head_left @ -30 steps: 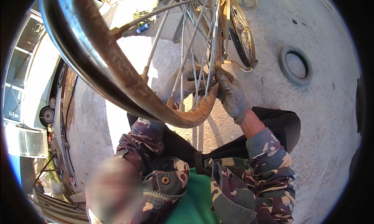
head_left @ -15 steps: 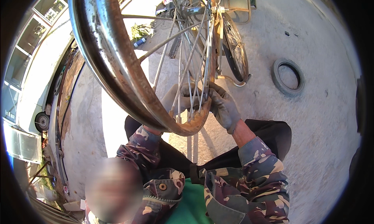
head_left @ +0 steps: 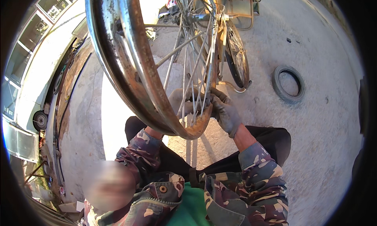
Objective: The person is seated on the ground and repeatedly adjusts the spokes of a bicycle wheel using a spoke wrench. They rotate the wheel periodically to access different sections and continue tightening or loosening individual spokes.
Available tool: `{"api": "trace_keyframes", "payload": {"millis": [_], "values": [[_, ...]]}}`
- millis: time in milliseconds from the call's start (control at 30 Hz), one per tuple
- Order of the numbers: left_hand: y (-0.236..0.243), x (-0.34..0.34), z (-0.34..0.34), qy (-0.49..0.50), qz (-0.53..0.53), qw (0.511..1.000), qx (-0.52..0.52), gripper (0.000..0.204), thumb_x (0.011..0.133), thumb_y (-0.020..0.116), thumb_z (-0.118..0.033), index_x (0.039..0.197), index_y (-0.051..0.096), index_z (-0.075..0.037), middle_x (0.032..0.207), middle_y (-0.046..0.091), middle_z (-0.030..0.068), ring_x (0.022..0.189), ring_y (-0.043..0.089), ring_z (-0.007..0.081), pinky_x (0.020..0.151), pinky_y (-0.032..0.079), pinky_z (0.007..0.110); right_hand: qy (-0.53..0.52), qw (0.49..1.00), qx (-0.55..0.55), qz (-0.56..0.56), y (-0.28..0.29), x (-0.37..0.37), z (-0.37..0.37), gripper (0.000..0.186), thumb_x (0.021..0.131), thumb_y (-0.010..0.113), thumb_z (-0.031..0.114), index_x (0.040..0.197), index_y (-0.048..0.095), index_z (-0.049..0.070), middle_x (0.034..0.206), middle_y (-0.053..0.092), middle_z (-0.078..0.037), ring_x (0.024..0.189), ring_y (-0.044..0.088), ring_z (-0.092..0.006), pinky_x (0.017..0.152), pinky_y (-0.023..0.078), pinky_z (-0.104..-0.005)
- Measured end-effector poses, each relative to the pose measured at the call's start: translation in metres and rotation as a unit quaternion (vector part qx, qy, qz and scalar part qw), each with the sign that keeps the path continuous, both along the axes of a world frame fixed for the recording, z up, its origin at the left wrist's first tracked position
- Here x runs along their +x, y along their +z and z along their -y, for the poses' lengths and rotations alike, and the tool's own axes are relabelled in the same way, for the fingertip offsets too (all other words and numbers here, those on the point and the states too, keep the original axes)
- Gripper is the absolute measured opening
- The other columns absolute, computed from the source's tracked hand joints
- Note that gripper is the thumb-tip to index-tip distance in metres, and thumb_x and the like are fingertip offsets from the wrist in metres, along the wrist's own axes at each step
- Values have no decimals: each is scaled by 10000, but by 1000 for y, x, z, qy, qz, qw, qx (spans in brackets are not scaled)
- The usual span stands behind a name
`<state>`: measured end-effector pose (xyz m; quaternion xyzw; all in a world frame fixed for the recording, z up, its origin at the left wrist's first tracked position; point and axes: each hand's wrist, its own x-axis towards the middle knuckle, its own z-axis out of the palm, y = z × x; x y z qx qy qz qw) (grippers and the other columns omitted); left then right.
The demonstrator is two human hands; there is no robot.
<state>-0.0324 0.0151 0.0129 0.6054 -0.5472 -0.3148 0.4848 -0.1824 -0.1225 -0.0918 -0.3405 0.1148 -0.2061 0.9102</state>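
Head | right hand (head_left: 226, 113): grip curled at rim (head_left: 192, 133), hold unclear | left hand (head_left: 177, 100): behind spokes (head_left: 183, 48), can't tell grip

The ground (head_left: 314, 143) was pale grey and rough, with a bright sunlit patch (head_left: 119, 108) left of centre. At right, a grey tyre (head_left: 277, 83) lay flat on its side; beyond it — well apart from the tyre — sat two small dark lumps (head_left: 289, 40). A thin dark hose or cable (head_left: 77, 86) ran along the left.

Bright daylight, blown-out glare, dark fisheye rim
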Motion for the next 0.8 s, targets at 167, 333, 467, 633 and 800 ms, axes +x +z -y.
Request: {"api": "trace_keyframes", "payload": {"millis": [167,333,467,633,800], "values": [[-8,8,2,1,-31,999,-31,352,924,788,-66,1236,672,48,1079,746,100,967,710,156,855,579,298,21,1000,-9,-6,1,0,1,605,996,749,313,1487,502,61,1230,727,-97,922,773,-196,707,676,-359],[-7,-4,3,15,-93,995,-43,578,919,768,-36,1447,553,57,1190,720,120,1051,691,170,898,574,306,19,1000,-4,-7,0,-2,-2,563,1007,736,318,1471,526,78,1227,733,-77,912,771,-177,658,662,-325],[-10,-8,8,-11,-143,990,-7,576,913,734,4,1461,562,40,1226,710,135,1113,676,184,969,549,323,16,1000,6,-13,6,-5,-1,513,1019,718,292,1459,538,98,1187,733,-58,912,767,-164,682,664,-307],[6,-21,7,-6,-119,993,0,446,923,768,-38,1346,643,33,1227,715,133,1146,677,207,1015,538,369,27,999,-23,-11,1,-4,5,454,1059,659,272,1452,521,90,1208,714,-82,965,756,-172,736,672,-313],[-4,-19,11,18,-92,996,-4,446,933,781,-51,1348,638,28,1242,709,153,1155,685,234,1014,561,370,-1,1000,-22,-12,-3,-1,6,475,1055,664,277,1462,509,86,1234,706,-90,1001,753,-189,789,683,-355]]}}
